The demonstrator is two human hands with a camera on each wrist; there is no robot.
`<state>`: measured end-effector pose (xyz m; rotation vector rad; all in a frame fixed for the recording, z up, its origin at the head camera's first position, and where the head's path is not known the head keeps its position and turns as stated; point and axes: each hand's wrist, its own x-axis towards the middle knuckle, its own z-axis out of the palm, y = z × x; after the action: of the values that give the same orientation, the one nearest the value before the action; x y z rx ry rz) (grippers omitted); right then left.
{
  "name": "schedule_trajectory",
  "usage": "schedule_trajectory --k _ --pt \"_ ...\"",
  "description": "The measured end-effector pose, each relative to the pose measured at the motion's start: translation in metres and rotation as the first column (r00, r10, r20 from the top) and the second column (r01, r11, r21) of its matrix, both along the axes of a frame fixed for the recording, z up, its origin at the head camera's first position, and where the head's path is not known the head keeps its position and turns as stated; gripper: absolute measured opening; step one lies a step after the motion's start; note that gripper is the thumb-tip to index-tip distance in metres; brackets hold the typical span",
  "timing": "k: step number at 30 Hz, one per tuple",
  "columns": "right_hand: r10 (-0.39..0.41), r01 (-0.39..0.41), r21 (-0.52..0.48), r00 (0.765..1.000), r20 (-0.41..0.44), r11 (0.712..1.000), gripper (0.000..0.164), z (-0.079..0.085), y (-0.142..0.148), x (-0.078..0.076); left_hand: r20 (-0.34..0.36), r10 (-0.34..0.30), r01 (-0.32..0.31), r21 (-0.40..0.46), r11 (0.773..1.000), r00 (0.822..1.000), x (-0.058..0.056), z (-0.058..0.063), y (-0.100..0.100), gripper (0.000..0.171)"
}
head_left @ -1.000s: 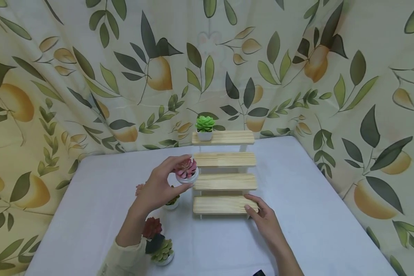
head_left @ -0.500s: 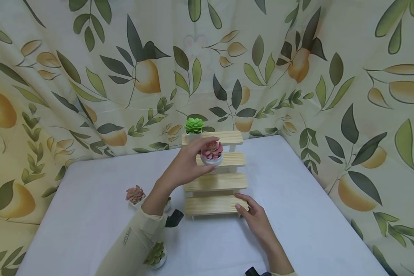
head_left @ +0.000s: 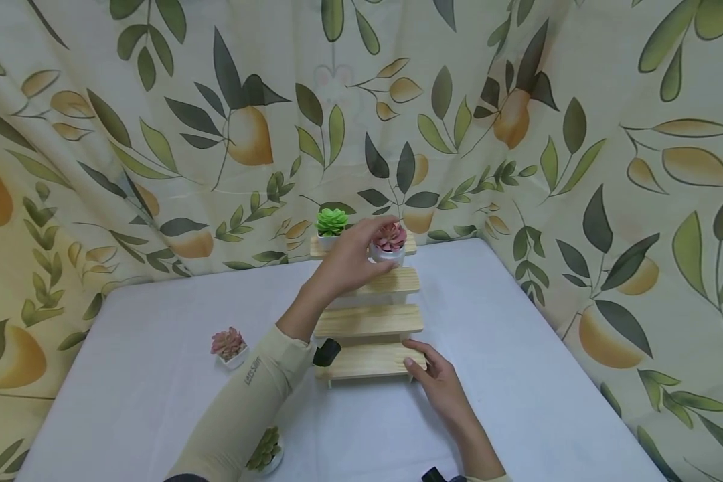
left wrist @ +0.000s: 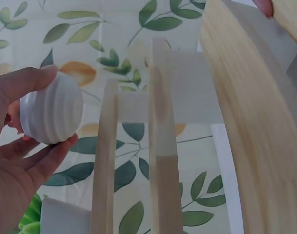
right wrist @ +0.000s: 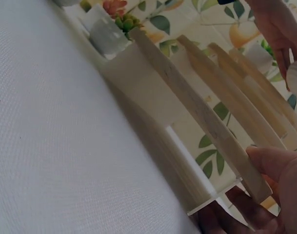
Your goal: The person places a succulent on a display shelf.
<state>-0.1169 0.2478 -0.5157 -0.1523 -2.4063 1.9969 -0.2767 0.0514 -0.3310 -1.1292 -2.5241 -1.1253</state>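
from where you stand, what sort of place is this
Probably a makeshift tabletop display spot indoors, perhaps set up for filming: a white-covered table backed by a fruit-print curtain, with a wooden stand and small potted plants.

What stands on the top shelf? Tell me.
A green plant, at its left end. The left hand, holding a pink plant above the shelf, hides its middle in the head view.

The head view looks forward and down, with the four-tier wooden stand point(head_left: 369, 320) mid-frame. Both wrist views sit close — the right one low over the white tablecloth point(right wrist: 60, 136) — sharing that stand and a ribbed white pot point(left wrist: 53, 109), at left and upper right respectively.
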Motion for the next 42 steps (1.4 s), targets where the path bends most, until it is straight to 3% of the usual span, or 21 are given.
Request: schedule_trajectory --k 6,10,20,42 --pt "0.012 -0.012 -0.034 1.000 0.000 0.999 0.043 -0.002 0.003 0.000 0.038 0.036 -0.036 -0.016 0.999 0.999 -0.013 0.004 0.018 0.074" --pt "0.021 -0.021 -0.060 1.000 -0.002 0.998 0.043 -0.001 0.004 0.002 0.093 0.081 -0.083 0.014 0.996 0.992 -0.019 0.001 0.025 0.074" --pt "0.045 -0.045 -0.066 0.999 -0.011 0.997 0.043 -0.001 0.002 0.003 0.151 0.189 -0.198 0.047 0.979 0.970 -0.024 -0.006 0.033 0.071" --pt "0.025 -0.025 -0.028 1.000 -0.010 0.999 0.041 0.003 0.003 0.002 0.144 0.192 -0.198 0.035 0.979 0.971 -0.026 -0.011 0.037 0.079"
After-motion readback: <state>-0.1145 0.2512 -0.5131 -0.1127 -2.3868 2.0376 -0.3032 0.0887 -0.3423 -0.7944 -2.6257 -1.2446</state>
